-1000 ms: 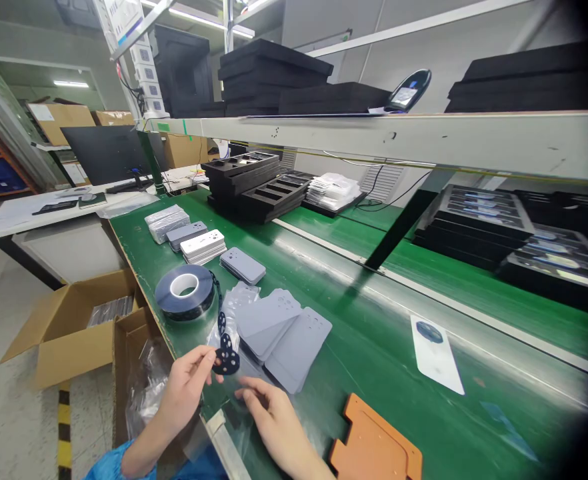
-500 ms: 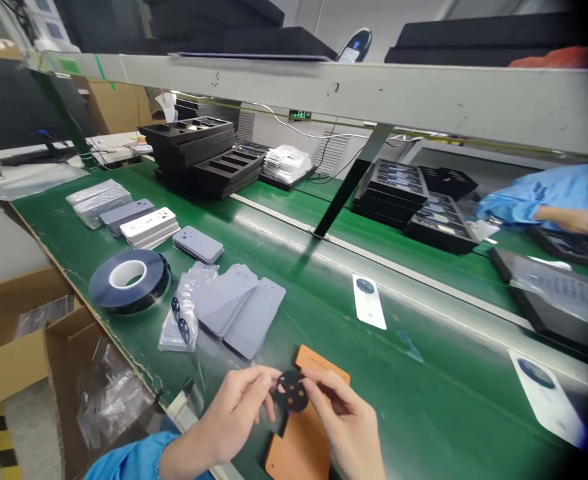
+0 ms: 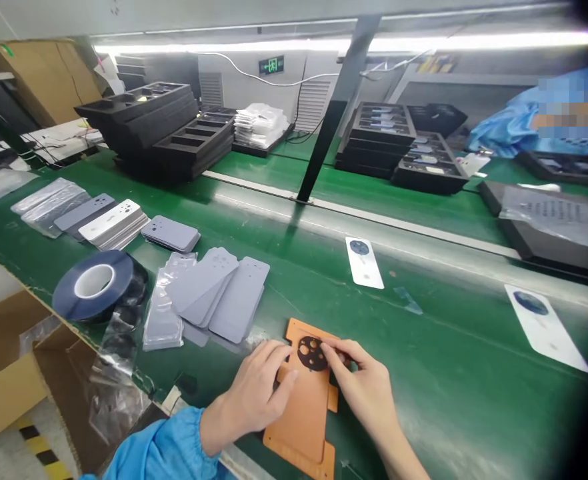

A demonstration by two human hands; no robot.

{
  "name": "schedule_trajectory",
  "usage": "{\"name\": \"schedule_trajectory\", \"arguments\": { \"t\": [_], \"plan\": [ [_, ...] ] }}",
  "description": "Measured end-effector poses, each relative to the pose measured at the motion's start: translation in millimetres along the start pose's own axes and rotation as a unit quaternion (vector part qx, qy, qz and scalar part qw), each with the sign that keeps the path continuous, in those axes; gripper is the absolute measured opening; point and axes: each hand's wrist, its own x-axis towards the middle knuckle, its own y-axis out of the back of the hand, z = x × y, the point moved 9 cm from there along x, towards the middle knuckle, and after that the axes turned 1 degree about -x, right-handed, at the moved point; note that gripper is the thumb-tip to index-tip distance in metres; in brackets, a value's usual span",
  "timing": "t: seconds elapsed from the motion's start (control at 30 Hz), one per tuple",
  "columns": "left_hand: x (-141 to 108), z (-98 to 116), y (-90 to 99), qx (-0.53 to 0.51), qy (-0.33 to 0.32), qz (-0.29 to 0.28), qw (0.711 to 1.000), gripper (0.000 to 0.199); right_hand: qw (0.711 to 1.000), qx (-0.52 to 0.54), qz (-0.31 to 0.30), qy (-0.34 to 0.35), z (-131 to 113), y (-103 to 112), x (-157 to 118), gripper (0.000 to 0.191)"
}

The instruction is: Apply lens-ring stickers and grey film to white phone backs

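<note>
An orange fixture plate [image 3: 301, 417] with notched sides lies on the green bench below me. On its upper end sits a thin black disc with round holes [image 3: 312, 353], seemingly flat against the plate. My right hand [image 3: 364, 380] pinches the disc's right edge between thumb and fingertips. At the plate's left edge rests my left hand [image 3: 259, 390], fingers apart and holding nothing, its fingertips near the disc. Grey phone-shaped sheets [image 3: 239, 300] lie fanned out beyond my left hand, beside clear plastic sleeves [image 3: 167, 313].
A roll of dark tape [image 3: 69, 293] stands at the left, its strip trailing over the bench edge. White phone-shaped sheets with dark discs [image 3: 367, 270] lie to the right. Black trays [image 3: 139, 127] are stacked at the back. Another person's blue sleeve [image 3: 504, 120] shows far right.
The black disc has gone from between both hands, held above the plate, down onto its upper end. My left hand has let go of it and spread its fingers. The view has tilted down.
</note>
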Motion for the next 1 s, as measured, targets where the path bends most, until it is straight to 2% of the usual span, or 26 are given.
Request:
{"name": "schedule_trajectory", "arguments": {
  "t": [0.27,0.4,0.7,1.0],
  "plan": [
    [-1,1,-7.5,0.029,-0.035,-0.023,0.999,0.039,0.998,-0.037,0.003,0.054,-6,-4,-4,0.032],
    [0,3,-6.3,0.038,-0.042,-0.015,0.998,0.039,0.996,-0.059,0.0,0.072,-9,-5,-5,0.028],
    [-4,4,-18.6,0.147,-0.06,-0.022,0.987,0.046,0.988,-0.1,-0.008,0.114,-18,-6,-6,0.027],
    [-3,6,-19.1,0.149,-0.056,-0.042,0.986,0.045,0.987,-0.097,-0.012,0.124,-14,-7,-5,0.029]
  ]
}}
